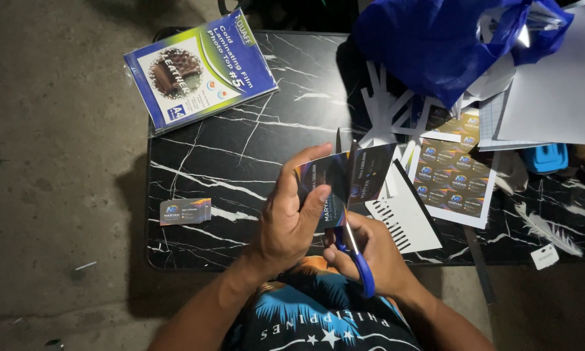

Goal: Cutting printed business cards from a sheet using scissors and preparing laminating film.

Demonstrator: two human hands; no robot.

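Scissors (352, 224): blue-handled, blades pointing up and away from the body, biting into the printed strip near its middle; the blade tips show as dark points above the paper's top edge.
Right hand (377, 257): closed through the scissor loops, low and close to the body by the table's near edge, so the blades can work upward along the cut line.
Left hand (291, 218): pinching the printed strip (344, 179), thumb on the facing side and fingers behind, holding it upright and taut, likely so the paper does not fold under the blades.
Printed strip: dark glossy card stock held in the air above the middle of the black marble-patterned table (240, 156); it does not rest on the surface.
Cut card stack (185, 211): small pile near the left edge, set apart from the uncut stock.
Uncut sheet (453, 179): grid of the same dark cards, lying right of centre, within reach of the hands.
White offcuts (396, 218): strips and a trimmed piece between the hands and the uncut sheet.
Film packet (200, 68): blue and green, overhanging the far left corner.
Blue plastic bag (448, 39): at the far right, over loose white papers; its contents are too dark to tell.
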